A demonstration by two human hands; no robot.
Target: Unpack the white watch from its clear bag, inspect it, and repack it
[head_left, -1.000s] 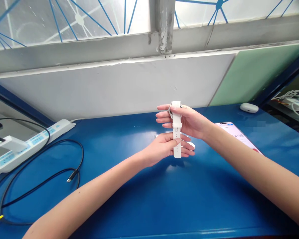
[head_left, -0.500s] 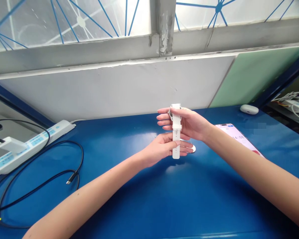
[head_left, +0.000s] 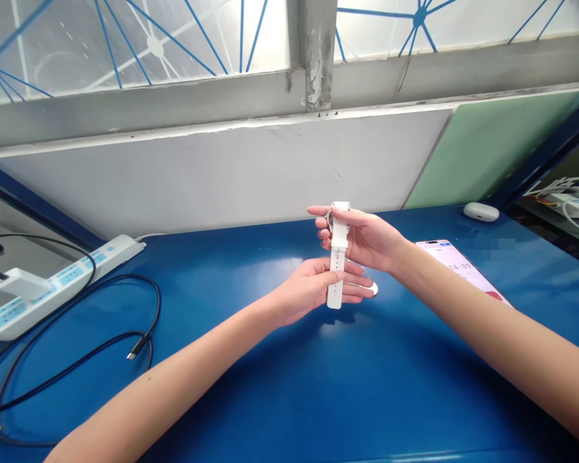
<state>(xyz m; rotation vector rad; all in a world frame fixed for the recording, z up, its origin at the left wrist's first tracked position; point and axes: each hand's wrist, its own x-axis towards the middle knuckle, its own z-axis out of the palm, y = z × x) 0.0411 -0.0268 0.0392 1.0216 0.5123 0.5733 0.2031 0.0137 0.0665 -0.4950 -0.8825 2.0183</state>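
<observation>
A wristwatch with a white strap (head_left: 336, 257) hangs upright between my two hands above the blue table. My right hand (head_left: 361, 235) grips its upper end, the thumb across the strap and the fingers behind it. Lower down, my left hand (head_left: 318, 289) pinches the holed strap tail between thumb and fingers, with the other fingers stretched out behind. The watch case is mostly hidden behind the strap and my right fingers. Behind my left fingertips a round white-edged object (head_left: 375, 289) shows in part; its kind is hidden.
A phone (head_left: 456, 270) with a lit timer screen lies by my right forearm. Farther back rests a white earbud case (head_left: 481, 212). On the left are a white power strip (head_left: 96, 260) with a plugged-in charger (head_left: 23, 283) and a looped black cable (head_left: 157, 302). A wall panel (head_left: 212, 173) borders the table (head_left: 280, 399).
The strap's lower end has swung slightly left, so it now hangs at a slant. My right fingers have curled in more, the index finger staying extended. The phone's timer digits have advanced.
</observation>
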